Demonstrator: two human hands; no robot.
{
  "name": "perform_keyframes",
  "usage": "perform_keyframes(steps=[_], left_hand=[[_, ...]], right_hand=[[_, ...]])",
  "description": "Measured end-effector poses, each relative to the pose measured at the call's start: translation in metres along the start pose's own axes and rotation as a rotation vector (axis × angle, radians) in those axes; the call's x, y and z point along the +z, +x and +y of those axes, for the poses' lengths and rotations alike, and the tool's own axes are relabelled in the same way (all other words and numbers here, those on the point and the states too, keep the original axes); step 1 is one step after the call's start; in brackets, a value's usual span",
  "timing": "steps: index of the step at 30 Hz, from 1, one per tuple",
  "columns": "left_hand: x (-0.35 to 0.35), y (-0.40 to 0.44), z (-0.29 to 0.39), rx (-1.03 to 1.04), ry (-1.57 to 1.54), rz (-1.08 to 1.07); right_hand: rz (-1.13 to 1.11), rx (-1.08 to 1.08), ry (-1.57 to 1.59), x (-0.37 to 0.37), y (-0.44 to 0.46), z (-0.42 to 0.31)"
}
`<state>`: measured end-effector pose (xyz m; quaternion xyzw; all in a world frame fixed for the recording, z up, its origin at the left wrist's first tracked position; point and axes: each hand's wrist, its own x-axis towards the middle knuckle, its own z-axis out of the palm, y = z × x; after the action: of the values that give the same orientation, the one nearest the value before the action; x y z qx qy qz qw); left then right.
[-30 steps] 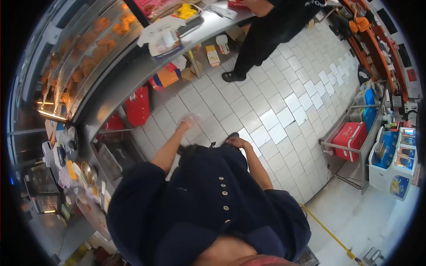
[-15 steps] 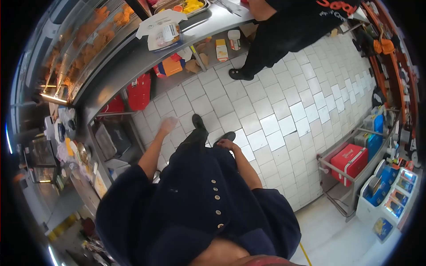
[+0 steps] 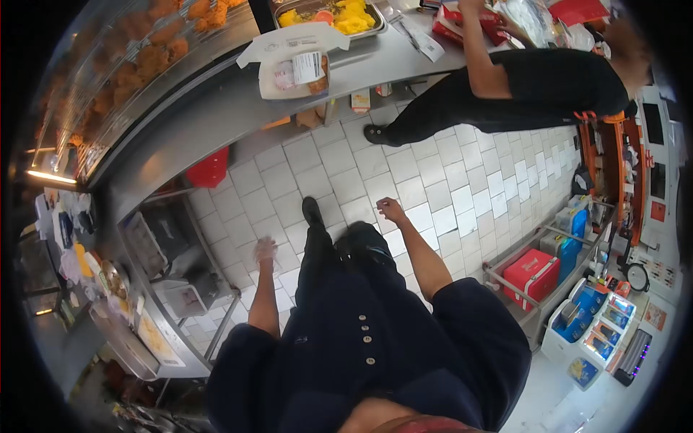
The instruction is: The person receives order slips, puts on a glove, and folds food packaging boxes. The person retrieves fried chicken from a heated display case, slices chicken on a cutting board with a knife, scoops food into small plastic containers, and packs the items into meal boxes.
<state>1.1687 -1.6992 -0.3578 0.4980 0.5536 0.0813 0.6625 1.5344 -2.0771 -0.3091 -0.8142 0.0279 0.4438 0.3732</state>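
Over the tiled floor at the left of my legs hangs my left hand (image 3: 266, 250), blurred, with its fingers apart and nothing seen in it. My right hand (image 3: 390, 210) is in front of my right thigh, its fingers curled in; whether it holds something small I cannot make out. Neither hand touches the counter. On the steel counter (image 3: 216, 119) ahead stands an open white carton (image 3: 294, 72) with a labelled container inside. Behind it a metal tray (image 3: 381, 27) holds yellow food.
A co-worker (image 3: 556, 86) in black leans over the counter's right part, hands at a red box (image 3: 449, 27). Fried food (image 3: 148, 68) fills the lit cabinet at upper left. At the right, a metal cart (image 3: 498, 278) carries a red case (image 3: 532, 277). A shelf unit (image 3: 209, 289) stands left.
The counter, carton and tray are nearer in view. My left hand has moved back towards me, and my right hand has lifted away from my body. The co-worker leans further over the counter.
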Motion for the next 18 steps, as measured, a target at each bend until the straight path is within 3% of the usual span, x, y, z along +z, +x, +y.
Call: perform_keyframes(steps=[2, 3, 5, 7, 8, 9, 10, 11, 12, 14, 16, 18], left_hand=[[0.048, 0.012, 0.048, -0.118, 0.372, -0.034], [0.066, 0.03, 0.046, -0.111, 0.364, -0.038], [0.1, 0.08, 0.022, 0.622, 0.651, -0.335], [0.156, 0.119, 0.021, 1.073, 1.1, -0.261], [0.197, 0.124, 0.055, 0.971, 1.075, -0.381], [0.238, 0.124, 0.094, 0.864, 1.053, -0.506], [0.269, 0.134, 0.11, 0.882, 1.077, -0.546], [0.304, 0.149, 0.119, 0.831, 1.024, -0.627], [0.334, 0.175, 0.11, 0.782, 0.969, -0.698], [0.369, 0.257, 0.048, 0.722, 0.85, -0.823], [0.414, 0.31, 0.034, 1.048, 0.979, -0.855], [0.442, 0.355, 0.01, 1.234, 0.957, -0.78]], right_hand=[[0.042, -0.161, -0.028, -0.014, 0.047, -0.026], [0.049, -0.168, -0.033, -0.021, 0.082, -0.033], [0.288, -0.545, -0.357, -0.04, 0.177, -0.041], [0.367, -0.838, -0.601, -0.075, 0.289, -0.062], [0.374, -0.628, -0.867, -0.089, 0.305, -0.111], [0.553, -0.983, -0.959, -0.108, 0.355, -0.105], [0.658, -0.755, -0.572, -0.117, 0.396, -0.119], [0.669, -0.727, -0.653, -0.139, 0.449, -0.126], [0.653, -0.645, -0.428, -0.156, 0.466, -0.143], [0.859, -0.751, -0.356, -0.195, 0.537, -0.155], [1.02, -0.747, -0.334, -0.226, 0.555, -0.177], [1.164, -0.754, -0.299, -0.247, 0.578, -0.197]])
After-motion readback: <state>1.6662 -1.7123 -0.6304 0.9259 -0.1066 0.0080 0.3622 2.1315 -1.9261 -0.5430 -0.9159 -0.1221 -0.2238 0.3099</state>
